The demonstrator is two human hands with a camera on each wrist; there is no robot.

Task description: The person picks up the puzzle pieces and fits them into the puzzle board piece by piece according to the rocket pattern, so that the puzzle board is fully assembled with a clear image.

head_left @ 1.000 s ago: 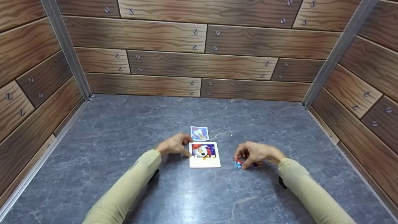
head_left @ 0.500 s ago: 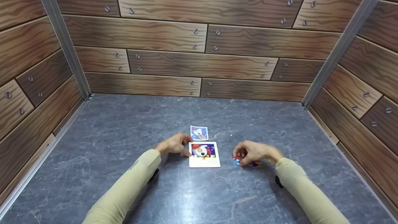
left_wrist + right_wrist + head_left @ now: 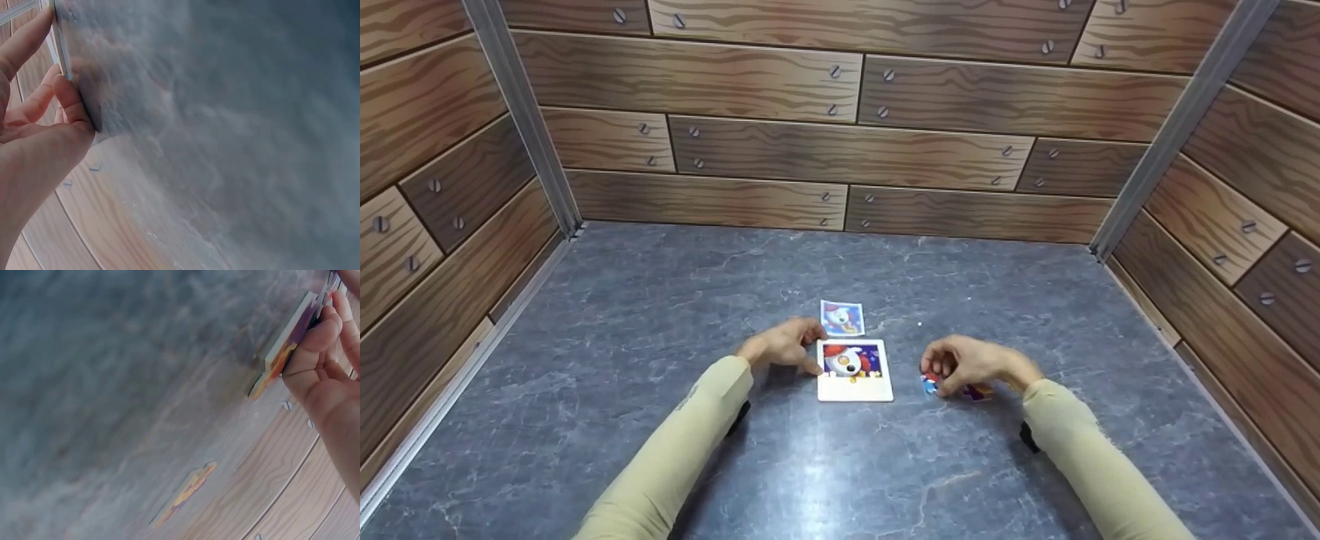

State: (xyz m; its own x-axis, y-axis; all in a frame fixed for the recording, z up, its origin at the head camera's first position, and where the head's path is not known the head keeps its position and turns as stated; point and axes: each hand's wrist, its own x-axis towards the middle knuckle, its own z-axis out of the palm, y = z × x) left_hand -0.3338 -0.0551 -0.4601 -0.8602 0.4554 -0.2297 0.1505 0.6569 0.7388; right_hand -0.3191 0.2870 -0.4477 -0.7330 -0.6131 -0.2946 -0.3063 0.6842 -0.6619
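Head view shows a white puzzle frame [image 3: 847, 391] flat on the gray table [image 3: 780, 450]. Joined pieces [image 3: 847, 361] fill its top half with a white cartoon face, and the bottom half is plain white. The left hand [image 3: 782, 346] is loose, with its finger and thumb touching the frame's left edge. Well to the right, the right hand [image 3: 973, 362] pinches a red and blue puzzle piece [image 3: 929, 385]. A purple and orange piece [image 3: 286, 349] lies close by that hand, and a yellow piece [image 3: 185, 495] lies farther off. Just behind the frame is a picture card [image 3: 842, 319].
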